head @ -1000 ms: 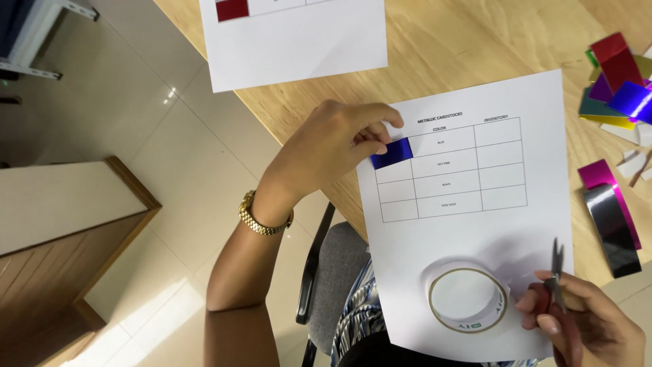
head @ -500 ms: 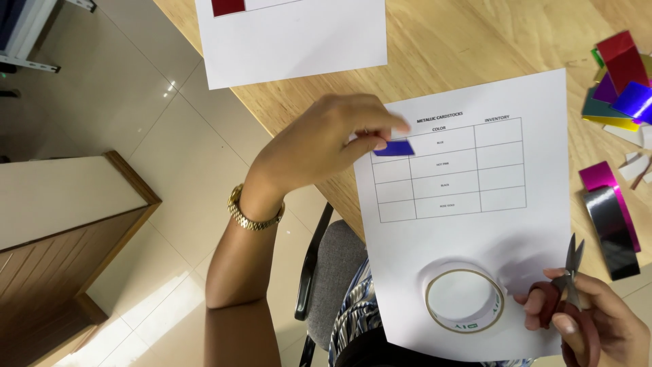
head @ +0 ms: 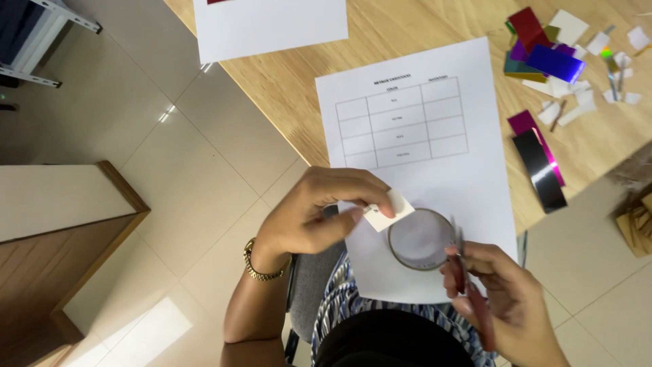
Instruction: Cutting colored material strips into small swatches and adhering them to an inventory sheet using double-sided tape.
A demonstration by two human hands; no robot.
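Pinching a small white piece point(head: 387, 212), left hand point(head: 319, 214); right hand point(head: 506, 299) gripping, seemingly, scissors point(head: 459, 261).

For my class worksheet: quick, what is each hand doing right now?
Left hand: closed, pinching a small white piece.
Right hand: closed around scissors, beside the tape roll.

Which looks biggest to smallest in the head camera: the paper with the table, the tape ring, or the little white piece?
1. Paper with the table, by far the largest.
2. Tape ring.
3. Little white piece pinched in the left hand, though fingers hide part of it.
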